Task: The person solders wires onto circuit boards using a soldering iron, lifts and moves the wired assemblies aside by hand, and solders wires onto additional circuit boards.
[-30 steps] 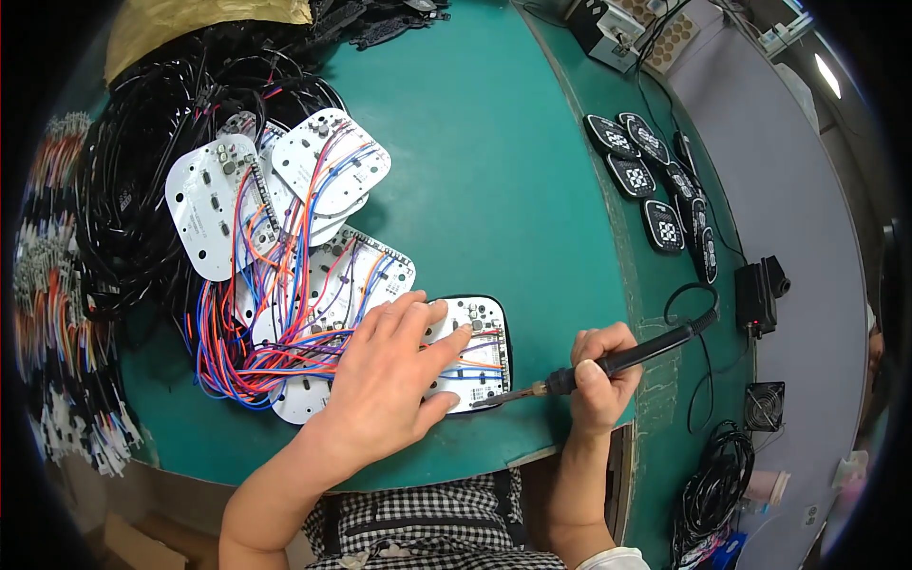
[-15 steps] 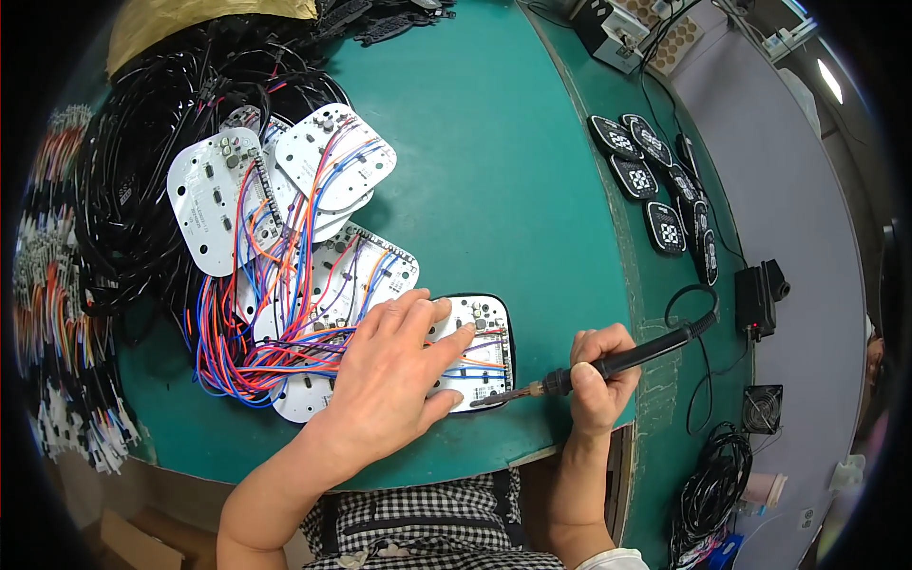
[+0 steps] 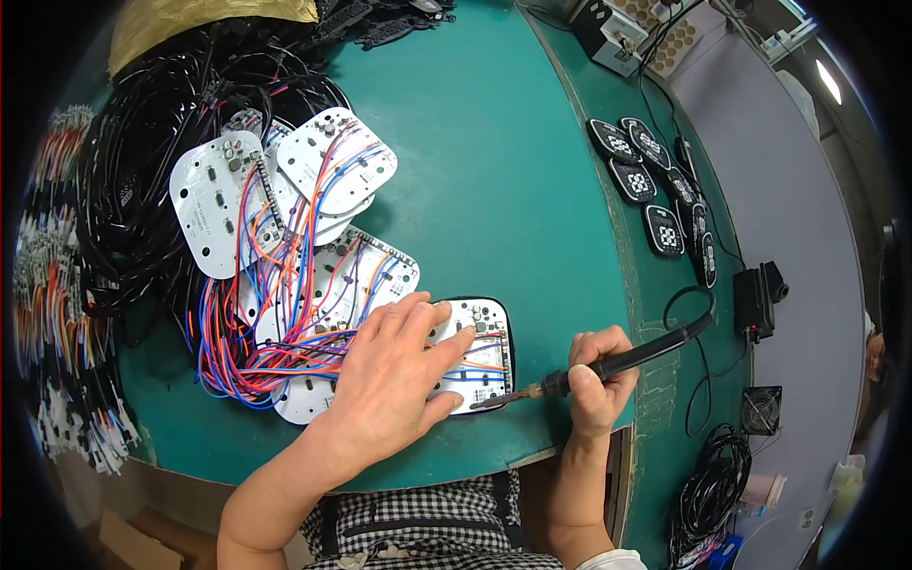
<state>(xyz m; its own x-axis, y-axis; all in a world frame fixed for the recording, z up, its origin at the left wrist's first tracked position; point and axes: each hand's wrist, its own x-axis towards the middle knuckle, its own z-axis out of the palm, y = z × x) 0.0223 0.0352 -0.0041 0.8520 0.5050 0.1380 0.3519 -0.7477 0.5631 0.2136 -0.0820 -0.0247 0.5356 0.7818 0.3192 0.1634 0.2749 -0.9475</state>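
Note:
My left hand [image 3: 391,366] lies over a white circuit board [image 3: 483,390] with a black rim, its fingers spread and the index finger and thumb resting on the board. Red, orange and blue wires [image 3: 275,366] run under that hand to the board's right edge. My right hand [image 3: 598,385] is closed around the black handle of a soldering iron [image 3: 641,355]. The iron's dark tip reaches the lower right corner of the board; whether it touches is hard to tell. More wired white boards [image 3: 337,157] overlap in a pile left of and beyond my left hand.
Coiled black cables [image 3: 133,190] and bundled wire ends [image 3: 71,351] crowd the left side. Several black display panels [image 3: 663,230] lie at the right. The iron's cord loops near a black holder [image 3: 755,299], a small fan [image 3: 762,410] and a cable coil [image 3: 708,494].
Both hands and the soldering iron hold nearly the same place. The board under my left hand and the piled boards have shifted very slightly.

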